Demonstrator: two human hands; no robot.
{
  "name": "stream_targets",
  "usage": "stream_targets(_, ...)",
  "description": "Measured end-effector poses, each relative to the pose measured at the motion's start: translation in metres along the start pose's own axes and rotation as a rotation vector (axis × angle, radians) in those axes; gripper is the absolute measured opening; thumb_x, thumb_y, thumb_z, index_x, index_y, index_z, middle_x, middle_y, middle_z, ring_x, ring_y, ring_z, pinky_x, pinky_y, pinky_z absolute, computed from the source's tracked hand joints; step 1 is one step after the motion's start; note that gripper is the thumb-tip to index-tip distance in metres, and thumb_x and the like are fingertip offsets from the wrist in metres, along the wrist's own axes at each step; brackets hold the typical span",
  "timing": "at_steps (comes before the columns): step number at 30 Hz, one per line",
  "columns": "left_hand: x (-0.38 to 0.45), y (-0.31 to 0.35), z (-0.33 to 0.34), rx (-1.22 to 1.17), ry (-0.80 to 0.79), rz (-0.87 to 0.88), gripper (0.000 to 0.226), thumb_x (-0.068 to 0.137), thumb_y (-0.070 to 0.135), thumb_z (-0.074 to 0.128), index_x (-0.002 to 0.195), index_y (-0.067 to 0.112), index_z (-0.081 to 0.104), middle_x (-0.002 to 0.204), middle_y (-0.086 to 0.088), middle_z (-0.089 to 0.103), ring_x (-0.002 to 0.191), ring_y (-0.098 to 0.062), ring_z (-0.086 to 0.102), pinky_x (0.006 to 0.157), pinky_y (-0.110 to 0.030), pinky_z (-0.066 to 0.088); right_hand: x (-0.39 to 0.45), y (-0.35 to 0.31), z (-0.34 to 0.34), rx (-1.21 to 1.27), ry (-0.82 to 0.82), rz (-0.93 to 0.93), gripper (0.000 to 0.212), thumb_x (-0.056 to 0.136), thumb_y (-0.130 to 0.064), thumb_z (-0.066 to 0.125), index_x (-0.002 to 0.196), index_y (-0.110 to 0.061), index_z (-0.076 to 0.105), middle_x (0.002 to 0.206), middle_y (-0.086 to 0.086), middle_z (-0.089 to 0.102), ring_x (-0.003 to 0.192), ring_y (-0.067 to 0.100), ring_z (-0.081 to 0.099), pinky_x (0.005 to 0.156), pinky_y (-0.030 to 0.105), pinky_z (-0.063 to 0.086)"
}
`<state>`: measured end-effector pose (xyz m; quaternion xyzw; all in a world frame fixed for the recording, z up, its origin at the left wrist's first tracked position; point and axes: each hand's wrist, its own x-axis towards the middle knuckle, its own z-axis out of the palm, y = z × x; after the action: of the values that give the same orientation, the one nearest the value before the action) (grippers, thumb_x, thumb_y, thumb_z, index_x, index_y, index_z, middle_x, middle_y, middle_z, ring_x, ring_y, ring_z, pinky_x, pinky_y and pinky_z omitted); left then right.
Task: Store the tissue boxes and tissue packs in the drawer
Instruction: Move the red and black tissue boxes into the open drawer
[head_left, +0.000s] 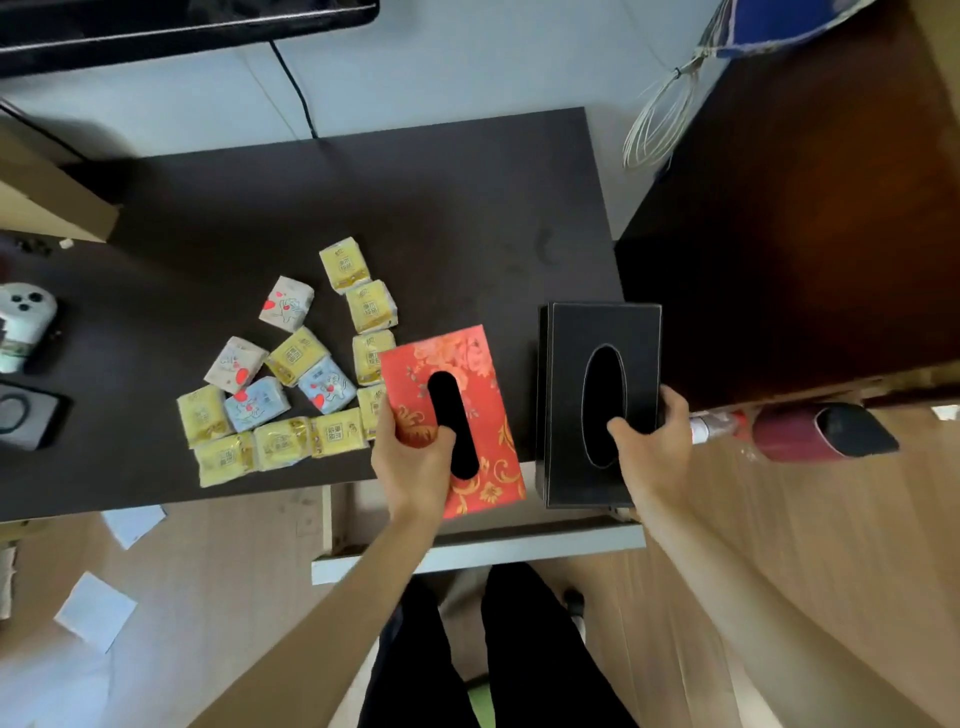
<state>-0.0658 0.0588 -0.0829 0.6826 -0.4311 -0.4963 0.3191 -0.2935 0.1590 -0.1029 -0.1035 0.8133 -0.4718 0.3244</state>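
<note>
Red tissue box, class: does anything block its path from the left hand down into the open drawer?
Nothing visible does. The left hand holds the red tissue box at the table's near edge, directly above the open drawer.

The red tissue box (457, 415) in the left hand (415, 457) looks like glossy brocade cloth with gold flowers. The black tissue box (597, 405) in the right hand (649, 441) looks like matt leather with pale stitching. The tissue packs (291, 384) left of the left hand have shiny, crinkled plastic wrap. The desk top (415, 208) beyond both hands is dark, matt wood.
</note>
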Motion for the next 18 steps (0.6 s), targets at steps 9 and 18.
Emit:
stream_targets(9, -0.040, -0.074, 0.000, 0.067, -0.014, 0.035, 0.054, 0.081, 0.035, 0.074, 0.126, 0.050, 0.049, 0.108, 0.028, 0.067, 0.101, 0.008, 0.064, 0.079, -0.009, 0.049, -0.036, 0.063, 0.006, 0.009, 0.022, -0.041, 0.064, 0.073, -0.007, 0.076, 0.131, -0.029, 0.058, 0.110, -0.006, 0.073, 0.100, 0.006, 0.072, 0.077, 0.012, 0.056)
stream_targets(18, -0.058, -0.100, -0.006, 0.130, -0.074, -0.032, 0.064, 0.081, 0.046, 0.072, 0.137, 0.049, 0.041, 0.119, 0.028, 0.062, 0.109, 0.008, 0.058, 0.082, -0.006, 0.044, -0.061, 0.079, 0.006, -0.051, 0.008, -0.065, 0.062, 0.071, -0.012, 0.078, 0.125, -0.032, 0.057, 0.106, -0.023, 0.069, 0.097, 0.002, 0.071, 0.075, 0.016, 0.059)
